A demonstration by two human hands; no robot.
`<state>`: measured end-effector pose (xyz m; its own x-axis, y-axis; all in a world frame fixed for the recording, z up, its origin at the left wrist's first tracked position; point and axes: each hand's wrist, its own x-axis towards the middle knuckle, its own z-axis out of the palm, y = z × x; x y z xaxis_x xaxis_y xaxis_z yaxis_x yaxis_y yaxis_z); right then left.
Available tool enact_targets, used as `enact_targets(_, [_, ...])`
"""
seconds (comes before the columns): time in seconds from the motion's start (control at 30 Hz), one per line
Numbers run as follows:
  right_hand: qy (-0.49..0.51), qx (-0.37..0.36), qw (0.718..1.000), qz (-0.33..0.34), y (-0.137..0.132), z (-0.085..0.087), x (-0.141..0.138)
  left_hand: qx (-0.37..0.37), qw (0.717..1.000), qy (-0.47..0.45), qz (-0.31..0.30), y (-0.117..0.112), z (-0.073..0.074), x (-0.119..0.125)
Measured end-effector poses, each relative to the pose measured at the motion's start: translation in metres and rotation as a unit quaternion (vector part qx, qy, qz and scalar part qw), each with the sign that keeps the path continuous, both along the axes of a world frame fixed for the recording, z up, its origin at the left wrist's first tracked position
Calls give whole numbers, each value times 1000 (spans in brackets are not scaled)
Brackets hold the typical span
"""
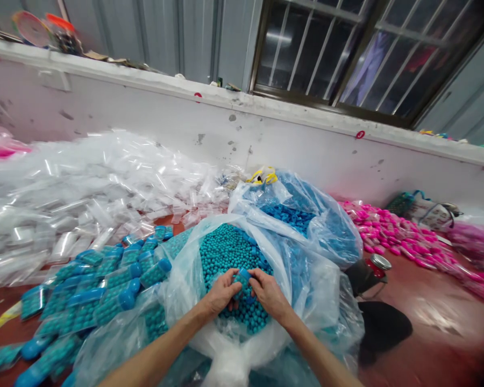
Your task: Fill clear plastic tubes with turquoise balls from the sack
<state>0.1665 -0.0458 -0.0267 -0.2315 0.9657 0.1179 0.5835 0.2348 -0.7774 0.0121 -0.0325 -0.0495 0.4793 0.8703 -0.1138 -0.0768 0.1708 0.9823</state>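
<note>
Both my hands meet over an open plastic bag [185, 269] full of small teal beads [226, 250]. My left hand [221, 294] and my right hand [268, 293] are closed together on one small clear tube with a blue cap [242, 278], held just above the beads. To the left lies a pile of filled tubes with blue caps [100, 293], several of them packed with teal beads.
A second bag of blue caps [294, 217] stands behind the bead bag. A heap of empty clear sleeves [84, 188] fills the left. Pink filled tubes [387, 234] spread on the red floor at right. A jar with a metal lid [379, 262] and a white wall [266, 134] lie beyond.
</note>
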Motion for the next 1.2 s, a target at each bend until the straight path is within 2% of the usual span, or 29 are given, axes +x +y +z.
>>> enact_targets(0.1, [65, -37, 997, -18, 2, 2, -1, -27, 999, -24, 8, 0, -2, 1])
enact_targets(0.17, [70, -41, 997, -15, 1, 3, -2, -46, 998, -48, 21, 0, -3, 1])
enact_targets(0.33, [2, 51, 998, -31, -5, 10, -4, -68, 994, -73, 39, -3, -1, 1])
enact_targets(0.5, [10, 39, 999, 5, -10, 10, -7, -73, 993, -54, 75, -8, 5, 5])
enact_targets(0.67, [0, 73, 996, 45, -8, 9, -2, -62, 991, -22, 118, -10, 9, 5])
enact_targets(0.73, [21, 43, 997, 56, -3, 11, 5, -55, 994, -4, 94, -9, 14, 1])
enact_targets(0.8, [78, -36, 995, 54, 4, 14, 10, -47, 998, 5, 47, -8, 22, -5])
enact_targets(0.87, [158, -112, 981, 27, 12, 16, 11, -38, 999, 10, 11, -6, 29, -11])
enact_targets(0.93, [222, -133, 966, -11, 18, 16, 7, -29, 999, 22, 6, -6, 33, -13])
enact_targets(1.03, [217, -80, 972, -34, 16, 15, -6, -11, 998, 51, 41, -7, 29, -8])
enact_targets(1.2, [66, -36, 996, 47, -4, 19, -20, -4, 986, 28, 161, -11, 23, 4])
